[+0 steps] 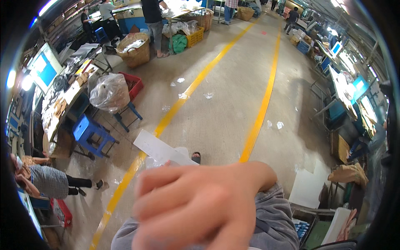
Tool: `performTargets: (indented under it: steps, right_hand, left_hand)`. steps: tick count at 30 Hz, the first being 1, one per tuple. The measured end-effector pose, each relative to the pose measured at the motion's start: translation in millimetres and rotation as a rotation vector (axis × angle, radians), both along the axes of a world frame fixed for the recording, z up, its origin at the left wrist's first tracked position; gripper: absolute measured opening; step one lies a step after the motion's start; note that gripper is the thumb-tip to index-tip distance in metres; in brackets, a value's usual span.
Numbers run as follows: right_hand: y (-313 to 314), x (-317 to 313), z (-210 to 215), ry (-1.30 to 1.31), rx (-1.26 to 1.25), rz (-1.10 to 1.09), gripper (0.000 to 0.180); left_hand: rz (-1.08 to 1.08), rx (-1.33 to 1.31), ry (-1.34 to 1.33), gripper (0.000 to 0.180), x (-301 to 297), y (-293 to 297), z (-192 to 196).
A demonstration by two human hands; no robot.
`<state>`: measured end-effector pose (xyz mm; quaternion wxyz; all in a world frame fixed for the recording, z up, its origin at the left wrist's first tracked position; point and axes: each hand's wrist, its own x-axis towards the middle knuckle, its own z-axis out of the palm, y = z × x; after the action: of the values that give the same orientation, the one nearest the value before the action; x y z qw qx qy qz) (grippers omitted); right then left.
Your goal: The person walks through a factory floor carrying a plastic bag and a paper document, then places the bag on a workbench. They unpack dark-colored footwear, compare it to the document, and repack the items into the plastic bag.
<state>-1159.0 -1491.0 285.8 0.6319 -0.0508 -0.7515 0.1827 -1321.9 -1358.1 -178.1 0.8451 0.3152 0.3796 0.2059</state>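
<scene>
My right hand is raised close in front of me, blurred, with its back toward me and its fingers curled to the left. Whatever lies under those fingers is hidden. Beyond it a long white card slants above the floor, with crumpled clear plastic along its lower side. A small bit of fingertip, seemingly from my left hand, shows at the card's near edge; the rest of that hand is covered by the right one.
Two yellow lines run along a concrete aisle with plastic scraps. On the left are a blue stool, a stuffed plastic bag, a wicker basket and a person. Worktables line the right; other people stand farther off.
</scene>
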Motion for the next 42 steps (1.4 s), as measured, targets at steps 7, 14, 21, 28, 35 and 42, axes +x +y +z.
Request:
performTargets:
  steps: [7, 14, 21, 28, 35, 42]
  right_hand:
    - [167, 253, -46, -0.168, -0.124, -0.213, 0.024]
    - [256, 550, -236, -0.104, -0.931, -0.818, 0.033]
    - [349, 873, -284, -0.282, -1.376, -0.815, 0.021]
    - [546, 1069, -262, -0.378, -1.152, -0.645, 0.028]
    - [749, 1224, -306, 0.079, -1.133, -0.66, 0.03]
    - [886, 1418, -322, 0.197, -1.096, -0.781, 0.027]
  left_hand:
    - [-0.353, 0.233, -0.077, 0.03, 258, 161, 75]
    - [-0.681, 0.389, 0.267, 0.033, 555, 316, 91]
    - [-0.505, 0.585, 0.31, 0.039, 808, 420, 102]
    - [-0.277, 0.4, 0.014, 0.034, 1004, 556, 128]
    - [-0.203, 0.248, -0.089, 0.046, 1219, 725, 118]
    - [-0.373, 0.319, -0.071, 0.04, 1448, 909, 162]
